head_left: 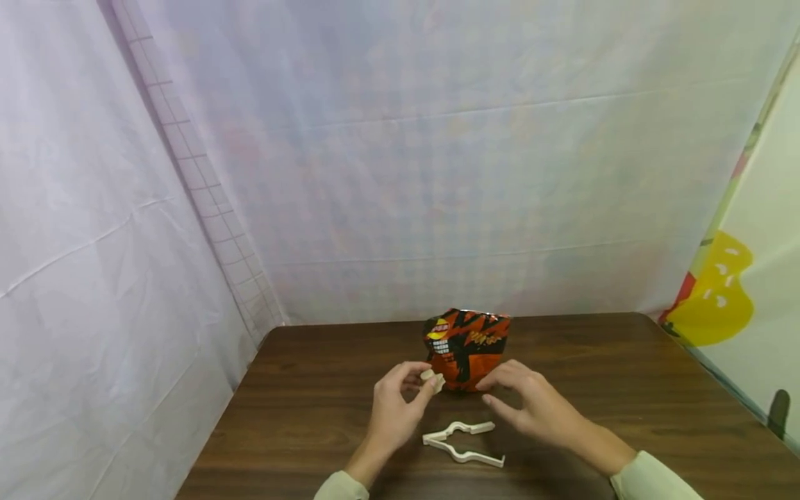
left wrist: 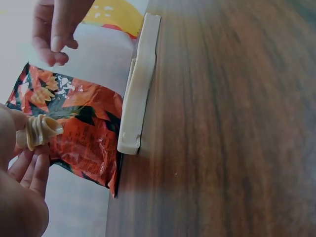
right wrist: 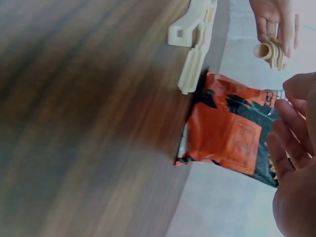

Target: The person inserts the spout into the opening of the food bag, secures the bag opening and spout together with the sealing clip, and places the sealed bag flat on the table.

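My left hand (head_left: pixel 395 406) pinches a small cream spout cap (left wrist: pixel 42 131) between thumb and fingers. Ridges and a round hollow end show on it in the right wrist view. Held apart from it, my right hand (head_left: pixel 531 406) has loosely bent fingers with nothing in them, near the lower right of the snack bag (head_left: pixel 471 337). That red-orange and black bag stands upright behind both hands. A cream hinged bag clip (head_left: pixel 461 456) lies on the table between the wrists, its arms spread in a V towards the right, with a curved notch in each arm.
The dark wood-grain table (head_left: pixel 300 403) ends at a pale curtain (head_left: pixel 400 208) behind the bag. Another white sheet (head_left: pixel 100 243) hangs at the left. A yellow shape (head_left: pixel 719 298) is on the right-hand covering.
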Tool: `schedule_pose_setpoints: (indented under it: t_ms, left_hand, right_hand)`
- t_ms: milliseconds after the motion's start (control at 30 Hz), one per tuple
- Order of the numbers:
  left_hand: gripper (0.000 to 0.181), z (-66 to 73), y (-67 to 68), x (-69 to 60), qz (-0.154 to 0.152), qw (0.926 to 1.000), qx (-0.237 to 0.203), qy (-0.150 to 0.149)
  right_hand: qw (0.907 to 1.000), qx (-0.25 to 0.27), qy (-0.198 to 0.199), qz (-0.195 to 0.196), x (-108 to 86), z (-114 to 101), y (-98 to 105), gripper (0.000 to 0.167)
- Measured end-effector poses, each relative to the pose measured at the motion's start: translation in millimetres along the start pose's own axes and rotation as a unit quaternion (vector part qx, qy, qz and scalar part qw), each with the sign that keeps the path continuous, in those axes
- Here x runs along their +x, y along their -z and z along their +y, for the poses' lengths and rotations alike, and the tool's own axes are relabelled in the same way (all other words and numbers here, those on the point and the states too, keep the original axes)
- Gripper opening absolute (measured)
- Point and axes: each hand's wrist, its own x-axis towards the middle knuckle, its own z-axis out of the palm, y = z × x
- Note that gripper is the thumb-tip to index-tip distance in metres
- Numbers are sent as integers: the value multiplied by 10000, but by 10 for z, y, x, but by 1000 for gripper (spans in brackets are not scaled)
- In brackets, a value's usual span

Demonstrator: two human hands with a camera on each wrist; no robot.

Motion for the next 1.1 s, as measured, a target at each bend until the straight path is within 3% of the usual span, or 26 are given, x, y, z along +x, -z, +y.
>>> schedule_pose_setpoints:
  t_ms: [233, 400, 633, 767, 933, 1100]
  left_hand:
    - [24, 8, -13, 41, 252, 9996, 86, 25]
    - [23, 17, -30, 103, 486, 9986, 132, -169]
    - [21, 14, -38, 212, 746, 9959, 217, -465]
    - [22, 15, -39, 256, 904, 9941, 192, -574]
    - [21, 19, -46, 290, 1037, 9926, 295, -567]
    - [21, 15, -54, 321, 1160, 9909, 373, -579]
  right_hand:
    - [9999, -107, 88, -11, 192, 9, 24, 34]
    - [9996, -207, 166, 74, 239, 15, 19, 35]
    - [9991, -411, -24, 126, 265, 46, 55, 35]
    - [9986, -456, 145, 224, 336, 65, 78, 38]
    - [9972, -608, 274, 352, 413, 89, 101, 40]
    - [9965, -731, 157, 362, 473, 97, 127, 39]
